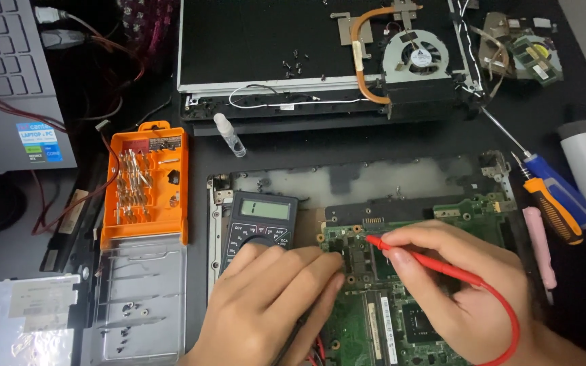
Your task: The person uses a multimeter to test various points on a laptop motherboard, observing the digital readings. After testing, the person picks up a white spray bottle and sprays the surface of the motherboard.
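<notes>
- Two hands work over a green circuit board (435, 224) lying near centre in an opened laptop base (374, 179).
- Far left, an orange bit case (145, 183) stands open beside the meter.
- The left hand (272, 298), fingers together, rests on a dark multimeter (260, 220), touching its dial.
- The right hand (456, 285) is clamped on a red probe (415, 257), tip on the board's left part.
- A slipping tip could bridge neighbouring contacts; the red lead could snag.
- Far right lie two screwdrivers (554, 196).
</notes>
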